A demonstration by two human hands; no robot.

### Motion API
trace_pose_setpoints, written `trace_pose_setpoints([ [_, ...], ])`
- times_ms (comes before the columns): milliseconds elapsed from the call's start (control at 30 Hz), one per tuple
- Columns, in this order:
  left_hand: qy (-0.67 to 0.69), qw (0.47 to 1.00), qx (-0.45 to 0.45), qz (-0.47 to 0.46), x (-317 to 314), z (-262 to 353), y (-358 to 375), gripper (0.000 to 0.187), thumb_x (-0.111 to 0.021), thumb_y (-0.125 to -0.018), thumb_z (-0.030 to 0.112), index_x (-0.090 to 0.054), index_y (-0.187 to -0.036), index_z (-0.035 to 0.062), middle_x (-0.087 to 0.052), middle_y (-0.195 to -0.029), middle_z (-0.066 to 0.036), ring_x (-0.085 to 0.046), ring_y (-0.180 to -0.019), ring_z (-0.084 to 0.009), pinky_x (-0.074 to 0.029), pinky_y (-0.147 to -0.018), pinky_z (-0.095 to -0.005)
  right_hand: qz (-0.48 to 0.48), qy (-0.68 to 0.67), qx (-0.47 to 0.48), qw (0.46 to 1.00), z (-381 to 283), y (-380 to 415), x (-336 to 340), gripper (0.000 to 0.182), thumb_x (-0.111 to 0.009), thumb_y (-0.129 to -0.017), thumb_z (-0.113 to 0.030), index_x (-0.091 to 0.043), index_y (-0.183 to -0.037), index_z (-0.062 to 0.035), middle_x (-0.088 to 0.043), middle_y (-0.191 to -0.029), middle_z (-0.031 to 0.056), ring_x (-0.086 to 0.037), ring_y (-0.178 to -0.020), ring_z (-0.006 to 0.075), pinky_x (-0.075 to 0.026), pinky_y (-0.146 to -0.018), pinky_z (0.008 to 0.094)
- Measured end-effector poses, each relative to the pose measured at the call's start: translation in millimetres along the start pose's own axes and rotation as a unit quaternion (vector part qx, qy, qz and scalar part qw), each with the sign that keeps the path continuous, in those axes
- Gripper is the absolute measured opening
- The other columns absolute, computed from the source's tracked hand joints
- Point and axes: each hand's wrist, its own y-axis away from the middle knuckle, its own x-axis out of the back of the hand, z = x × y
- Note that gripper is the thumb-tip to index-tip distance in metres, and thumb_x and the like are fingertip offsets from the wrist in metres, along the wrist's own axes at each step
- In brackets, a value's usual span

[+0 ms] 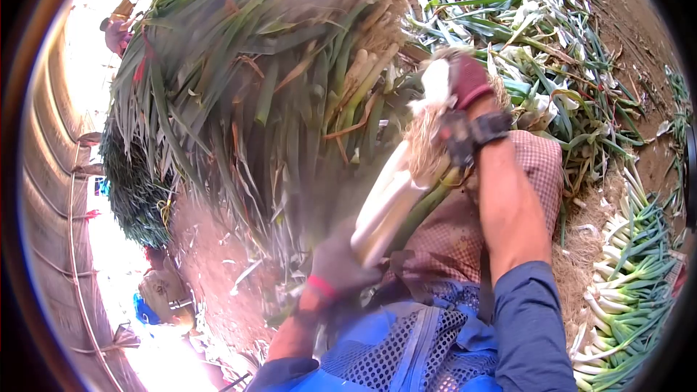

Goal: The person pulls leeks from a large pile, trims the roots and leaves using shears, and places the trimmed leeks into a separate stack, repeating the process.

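My left hand [340, 272], in a grey glove with a red cuff, is blurred but closed around a few thick leeks [385, 203]. Their pale shafts slant up to the right, with tan roots [425, 134] at the upper end. My right hand [468, 80], in a dark red glove, is above those roots, fingers curled in. Beside its fingers shows a blurred white piece [435, 83]; I cannot make out what it is. A black device on a strap [475, 134] sits on my right wrist and covers part of the leeks.
A large heap of untrimmed leeks [254, 65] rises ahead on the left. Loose leaves [530, 36] litter the ground at upper right. Cleaned leeks [624, 297] lie in a row at right. Two people [165, 290] are at the far left, by the plastic wall [54, 196].
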Motion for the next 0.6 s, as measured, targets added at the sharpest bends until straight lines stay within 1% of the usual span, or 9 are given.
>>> trace_pose_setpoints([
  [33,-0.004,0.999,0.029,-0.029,2,-6,8,0.094,-0.093,-0.060,0.030,-0.055,-0.141,-0.0008,-0.074,-0.115,-0.020,-0.074,-0.103,-0.0303,-0.059,-0.092,-0.0421,0.081,0.189,0.146,0.968,32,-19,22,0.026,-0.052,-0.104,-0.019,-0.075,-0.114,-0.0090,-0.076,-0.100,0.0153,-0.074,-0.090,0.0258,-0.061,-0.084,0.0366],
  [133,0.077,0.996,-0.050,-0.022,9,-64,32,0.096,-0.094,-0.058,0.025,-0.055,-0.142,-0.0009,-0.073,-0.117,-0.015,-0.073,-0.104,-0.0271,-0.060,-0.091,-0.0406,0.114,0.197,0.108,0.968,95,-52,117,0.022,-0.055,-0.103,-0.018,-0.074,-0.110,-0.0088,-0.075,-0.098,0.0129,-0.073,-0.088,0.0232,-0.060,-0.081,0.0344],
  [200,0.230,0.964,0.118,-0.055,17,-100,24,0.093,-0.095,-0.054,0.015,-0.057,-0.138,0.0000,-0.073,-0.110,-0.011,-0.072,-0.099,-0.0215,-0.062,-0.089,-0.0360,0.050,0.096,0.109,0.988,121,-43,160,0.020,-0.056,-0.102,-0.017,-0.073,-0.108,-0.0087,-0.074,-0.097,0.0113,-0.072,-0.087,0.0214,-0.060,-0.079,0.0329],
  [333,0.428,0.895,0.116,-0.042,42,-97,-3,0.077,-0.092,-0.054,0.008,-0.063,-0.125,-0.0006,-0.071,-0.099,-0.008,-0.070,-0.085,-0.0191,-0.060,-0.078,-0.0348,-0.147,-0.278,0.177,0.933,54,77,118,0.011,-0.063,-0.095,-0.012,-0.071,-0.101,-0.0082,-0.073,-0.089,0.0074,-0.071,-0.084,0.0161,-0.057,-0.069,0.0319],
  [400,0.462,0.877,0.122,-0.049,53,-86,-13,0.077,-0.091,-0.053,0.009,-0.063,-0.124,-0.0016,-0.070,-0.096,-0.008,-0.069,-0.083,-0.0183,-0.059,-0.075,-0.0338,-0.385,0.015,0.112,0.916,9,120,115,0.019,-0.070,-0.088,-0.019,-0.072,-0.101,-0.0054,-0.073,-0.083,0.0087,-0.070,-0.078,0.0166,-0.055,-0.065,0.0345],
  [500,0.475,0.874,0.096,-0.050,52,-73,-27,0.083,-0.091,-0.052,0.011,-0.060,-0.129,-0.0025,-0.071,-0.097,-0.008,-0.070,-0.084,-0.0184,-0.059,-0.077,-0.0340,-0.455,0.113,0.128,0.874,14,142,116,0.041,-0.077,-0.077,-0.034,-0.075,-0.102,-0.0006,-0.075,-0.083,0.0139,-0.070,-0.070,0.0207,-0.057,-0.068,0.0354],
  [533,0.478,0.874,0.073,-0.048,51,-71,-32,0.085,-0.091,-0.052,0.011,-0.059,-0.130,-0.0027,-0.071,-0.098,-0.009,-0.070,-0.085,-0.0185,-0.059,-0.077,-0.0340,-0.437,0.209,0.000,0.875,-19,129,144,0.042,-0.079,-0.080,-0.032,-0.075,-0.110,-0.0024,-0.074,-0.088,0.0151,-0.071,-0.078,0.0214,-0.057,-0.071,0.0370],
  [567,0.479,0.874,0.073,-0.051,51,-70,-35,0.085,-0.091,-0.052,0.011,-0.059,-0.130,-0.0027,-0.071,-0.098,-0.009,-0.070,-0.085,-0.0185,-0.059,-0.077,-0.0340,-0.259,-0.014,0.143,0.955,101,75,157,0.042,-0.075,-0.089,-0.028,-0.070,-0.125,-0.0066,-0.074,-0.102,0.0145,-0.072,-0.084,0.0221,-0.058,-0.071,0.0393],
  [600,0.460,0.883,0.072,-0.069,49,-70,-38,0.086,-0.092,-0.053,0.012,-0.059,-0.131,-0.0022,-0.071,-0.097,-0.008,-0.070,-0.086,-0.0181,-0.059,-0.078,-0.0340,-0.189,0.340,0.342,0.855,81,29,203,0.046,-0.065,-0.100,-0.023,-0.058,-0.143,-0.0078,-0.071,-0.113,0.0157,-0.074,-0.089,0.0241,-0.061,-0.078,0.0427],
])
